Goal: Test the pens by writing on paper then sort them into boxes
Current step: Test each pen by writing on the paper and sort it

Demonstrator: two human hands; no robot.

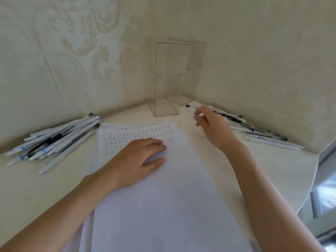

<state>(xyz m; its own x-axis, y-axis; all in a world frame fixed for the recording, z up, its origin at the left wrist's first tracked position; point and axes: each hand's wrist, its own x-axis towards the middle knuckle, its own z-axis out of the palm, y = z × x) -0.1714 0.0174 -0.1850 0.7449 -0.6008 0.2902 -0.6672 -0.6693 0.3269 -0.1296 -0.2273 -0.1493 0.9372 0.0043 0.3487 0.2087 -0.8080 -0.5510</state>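
The cream tabletop (41,195) runs into a corner at upper centre, closed in by two walls (72,51) papered in pale embossed scrollwork. Its only open edge is at the right of the frame, where it is cut off at an angle. The widest bare stretches lie at lower left and at right centre, below the pens.

A stack of white paper (160,206) fills the middle, from the bottom edge up toward the corner. The sheets are smooth and slightly fanned along their left side. Rows of small handwritten characters (127,137) cover the top part.

The left hand (138,160) lies flat on the paper just below those rows, with fingers straight and together and holding nothing. The right hand (211,126) reaches to upper right, its fingers (199,113) curled over the near ends of the right pile of pens (258,131). Motion blur hides whether they pinch a pen.

That pile fans out along the right wall, with slim white and grey barrels, some with dark caps. A thicker left pile of pens (54,140) lies criss-crossed at centre left, white barrels with blue labels and one black pen among them, just beside the paper's corner.

A tall clear plastic box (166,108) stands upright beyond the paper's top edge. A second clear box (196,53) stands behind it against the corner. Both stand between the two piles.
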